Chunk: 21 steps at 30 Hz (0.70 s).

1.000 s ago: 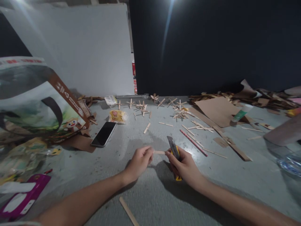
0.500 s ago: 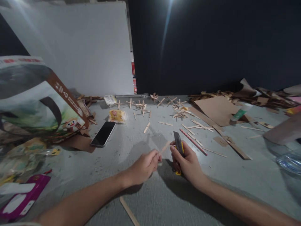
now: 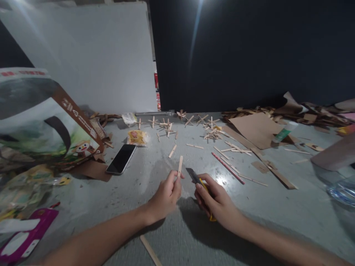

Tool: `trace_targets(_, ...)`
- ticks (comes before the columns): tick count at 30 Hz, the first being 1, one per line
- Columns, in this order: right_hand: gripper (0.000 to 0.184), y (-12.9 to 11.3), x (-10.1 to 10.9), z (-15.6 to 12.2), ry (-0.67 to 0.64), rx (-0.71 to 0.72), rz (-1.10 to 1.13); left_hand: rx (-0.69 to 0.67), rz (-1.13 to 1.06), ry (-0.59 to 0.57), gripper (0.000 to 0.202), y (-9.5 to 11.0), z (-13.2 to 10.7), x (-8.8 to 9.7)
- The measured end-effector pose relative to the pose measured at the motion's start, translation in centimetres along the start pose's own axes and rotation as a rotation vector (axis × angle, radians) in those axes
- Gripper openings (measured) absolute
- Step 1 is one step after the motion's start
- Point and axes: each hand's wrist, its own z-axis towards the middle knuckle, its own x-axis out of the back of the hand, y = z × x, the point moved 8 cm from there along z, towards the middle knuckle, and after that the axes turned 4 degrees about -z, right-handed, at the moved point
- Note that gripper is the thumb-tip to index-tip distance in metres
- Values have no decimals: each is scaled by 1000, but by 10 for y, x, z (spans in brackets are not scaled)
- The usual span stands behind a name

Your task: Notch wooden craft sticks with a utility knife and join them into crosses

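Between the thumb and fingers of my left hand (image 3: pixel 167 195) a wooden craft stick (image 3: pixel 180 165) is pinched, pointing up and away with its broad face showing. My right hand (image 3: pixel 216 197) is wrapped round a yellow utility knife (image 3: pixel 196 178). Its dark blade is out and points up and left toward the stick, a small gap apart from it. Another craft stick (image 3: pixel 150 250) lies on the grey table (image 3: pixel 122 207) below my left forearm. A red striped pencil (image 3: pixel 227 168) rests beyond my right hand.
Crossed and loose sticks (image 3: pixel 213 132) lie across the back. A phone (image 3: pixel 121 159) and wrapped snack (image 3: pixel 138 137) are left of centre, with a large printed bag (image 3: pixel 69 122) beyond. Cardboard (image 3: pixel 255 129), a glue tube (image 3: pixel 285 132) and a clear plastic bottle (image 3: pixel 342 190) are at right.
My left hand has turned the stick from slanting right to nearly upright. My right hand has tipped the knife left and lowered it slightly, so the blade points toward the stick.
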Motion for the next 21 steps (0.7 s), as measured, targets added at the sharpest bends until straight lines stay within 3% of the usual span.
trace_targets(8, 47, -3, -1, -3, -59, 22, -114, 3, -16, 13, 28, 6, -2, 1)
trace_targets(11, 45, -8, 6, -3, -12, 85, -210, 11, -23, 23, 34, 7, -2, 1)
trace_targets(17, 46, -28, 27, -1, 92, 389, -542, 45, -73, 26, 46, 5, -2, 1)
trace_targets(21, 38, -34, 27, 2, 82, 578, -659, 38, -70, 14, 48, 4, -2, 0)
